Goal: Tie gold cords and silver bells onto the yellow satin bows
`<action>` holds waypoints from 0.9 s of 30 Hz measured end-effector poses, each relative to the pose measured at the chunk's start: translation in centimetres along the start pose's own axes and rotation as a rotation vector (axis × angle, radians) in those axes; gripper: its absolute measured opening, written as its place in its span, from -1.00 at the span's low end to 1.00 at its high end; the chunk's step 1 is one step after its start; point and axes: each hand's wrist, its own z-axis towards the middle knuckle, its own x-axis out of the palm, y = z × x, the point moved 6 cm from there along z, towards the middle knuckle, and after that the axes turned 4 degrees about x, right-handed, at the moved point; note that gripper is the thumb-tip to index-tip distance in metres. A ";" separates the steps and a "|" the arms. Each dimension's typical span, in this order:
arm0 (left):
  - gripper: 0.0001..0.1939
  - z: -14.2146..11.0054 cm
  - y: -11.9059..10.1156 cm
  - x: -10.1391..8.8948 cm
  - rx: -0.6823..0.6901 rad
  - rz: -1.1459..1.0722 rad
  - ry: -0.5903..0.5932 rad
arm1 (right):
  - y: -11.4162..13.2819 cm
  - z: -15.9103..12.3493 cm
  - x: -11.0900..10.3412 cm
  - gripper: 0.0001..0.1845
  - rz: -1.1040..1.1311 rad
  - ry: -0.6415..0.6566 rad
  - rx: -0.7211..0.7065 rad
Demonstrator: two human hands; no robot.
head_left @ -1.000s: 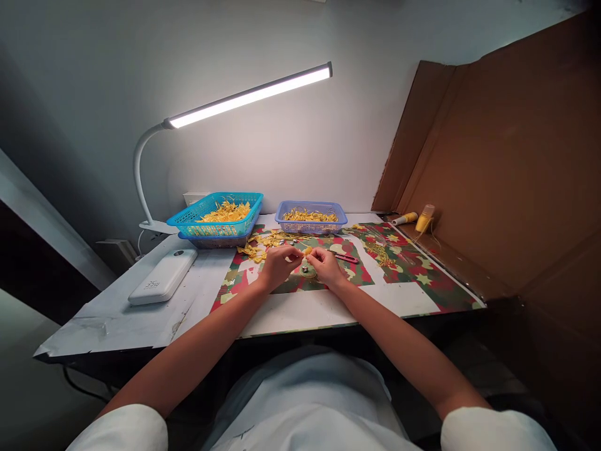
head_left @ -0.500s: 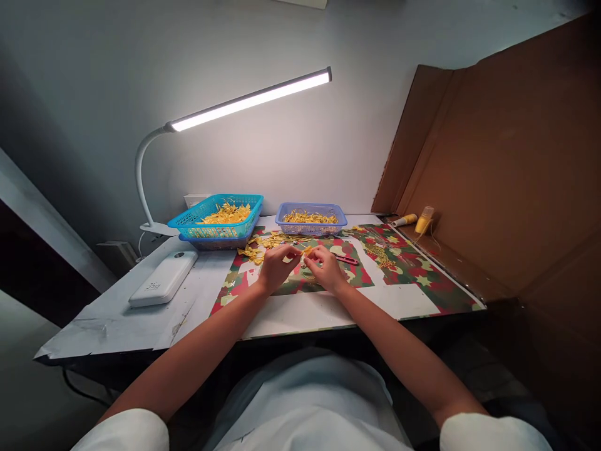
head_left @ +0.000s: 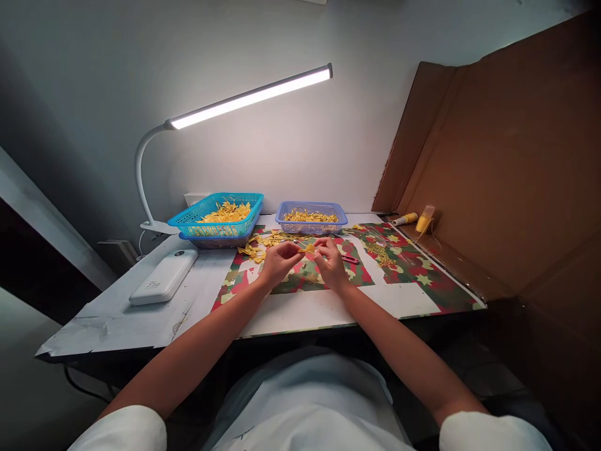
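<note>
Over the middle of the mat, my left hand (head_left: 278,262) is closed in a pinch on a small yellow leaf-like piece (head_left: 310,248). My right hand (head_left: 330,263) is closed at the other side of this piece, with thumb and index finger bent against it. A thin thread or wire seems to hang beneath, too fine to make out clearly. Just right of my right hand lies a red-handled tool (head_left: 350,259), partly hidden by the hand. Yellow leaf-like pieces with stems (head_left: 256,252) lie loose beyond my left hand.
At the back stand a turquoise basket (head_left: 188,222) and a purple basket (head_left: 287,225), both holding golden pieces. A white power bank (head_left: 163,277) lies left. Golden strands (head_left: 381,254) and a yellow thread spool (head_left: 425,219) are right, beside cardboard (head_left: 498,169). A lamp (head_left: 251,95) shines above.
My right hand has shifted slightly right and its index finger has lifted. More of the yellow piece shows between my hands. The loose pieces and baskets have stayed put.
</note>
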 end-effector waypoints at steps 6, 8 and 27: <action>-0.72 -0.1 0.5 -0.1 -0.063 0.023 0.019 | 0.0 0.1 0.3 -0.73 0.028 0.032 -0.002; -0.71 -0.1 0.7 -0.2 -0.071 0.030 0.024 | 0.1 0.1 0.4 -0.74 0.030 0.039 -0.014; -0.78 -0.4 -0.7 0.3 0.088 0.203 0.057 | -0.1 -0.1 1.1 -0.72 -0.073 0.062 -0.062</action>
